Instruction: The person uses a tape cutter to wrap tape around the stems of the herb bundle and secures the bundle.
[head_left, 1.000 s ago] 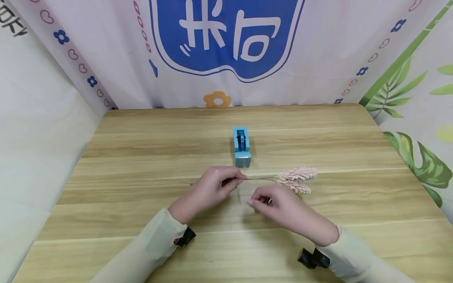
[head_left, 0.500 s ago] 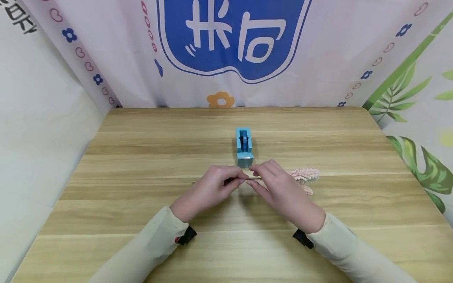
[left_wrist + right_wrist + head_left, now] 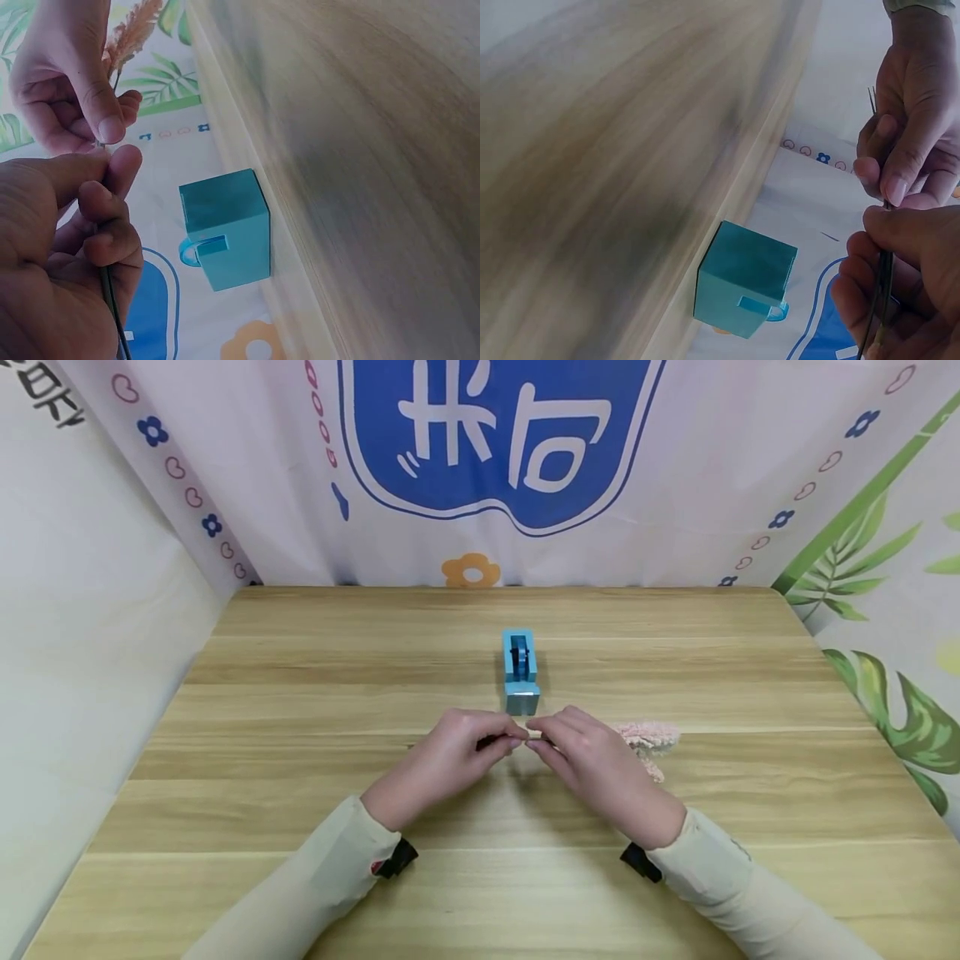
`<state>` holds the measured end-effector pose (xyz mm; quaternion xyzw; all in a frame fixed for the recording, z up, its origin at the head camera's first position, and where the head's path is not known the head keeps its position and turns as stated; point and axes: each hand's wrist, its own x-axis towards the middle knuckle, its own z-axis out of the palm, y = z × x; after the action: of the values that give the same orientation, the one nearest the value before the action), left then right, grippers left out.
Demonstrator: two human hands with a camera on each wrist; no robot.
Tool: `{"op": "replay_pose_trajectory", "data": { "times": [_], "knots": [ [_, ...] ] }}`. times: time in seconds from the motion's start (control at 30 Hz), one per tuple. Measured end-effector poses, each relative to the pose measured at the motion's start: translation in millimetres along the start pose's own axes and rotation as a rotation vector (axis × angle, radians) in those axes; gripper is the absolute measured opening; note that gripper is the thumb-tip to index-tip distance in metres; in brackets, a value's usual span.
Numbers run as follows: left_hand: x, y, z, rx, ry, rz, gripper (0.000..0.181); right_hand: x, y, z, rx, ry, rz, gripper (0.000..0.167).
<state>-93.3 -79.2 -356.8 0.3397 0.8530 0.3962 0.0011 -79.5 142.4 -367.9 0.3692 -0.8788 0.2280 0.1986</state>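
A wood-grain table point(image 3: 510, 902) spreads across the middle and lower part of the head view. Behind it, a white cloth point(image 3: 705, 468) with rows of hearts and flowers fills the top, bearing a blue emblem point(image 3: 502, 439) with white characters at upper centre. A panel printed with green leaves point(image 3: 918, 710) stands along the right edge.

Two pale sleeves come in from the lower corners: the left sleeve point(image 3: 300, 877) from the lower left, the right sleeve point(image 3: 750, 885) from the lower right. The left hand point(image 3: 446, 764) lies just left of centre, its thumb and fingers pinching thin stems in a narrow grip. The right hand point(image 3: 603, 772) lies just right of centre, its thumb and fingertips also closed narrowly on the stems, right beside the left fingertips.

A blue tape dispenser point(image 3: 521, 693) sits on the table at the centre of the frame, just beyond the fingertips. Pink flower sprays point(image 3: 647, 737) show right of centre, partly hidden behind the right hand. A small black device sits at each wrist. The dark stems point(image 3: 110, 300) run through the left hand and out at the bottom of the left wrist view; their ends show at the upper right of the right wrist view.
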Motion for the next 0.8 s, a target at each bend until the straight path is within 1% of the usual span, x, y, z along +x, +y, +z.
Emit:
{"op": "replay_pose_trajectory", "data": {
  "times": [0.13,0.43,0.63,0.8],
  "knots": [
    [-1.0,0.7,0.2,-0.014,0.004,-0.036,0.006,0.7,-0.3,0.1,0.011,0.003,-0.003,0.026],
    [-0.3,1.1,1.9,0.001,0.000,-0.065,0.006,0.1,-2.9,-0.8,-0.033,-0.011,-0.011,0.009],
    [1.0,1.6,3.2,0.053,0.001,-0.056,0.009,0.8,-2.5,0.1,-0.098,-0.018,-0.038,0.006],
    [0.5,5.2,0.7,0.089,-0.008,-0.056,0.011,0.9,-3.3,-0.3,-0.110,-0.010,-0.036,0.005]
  ]
}}
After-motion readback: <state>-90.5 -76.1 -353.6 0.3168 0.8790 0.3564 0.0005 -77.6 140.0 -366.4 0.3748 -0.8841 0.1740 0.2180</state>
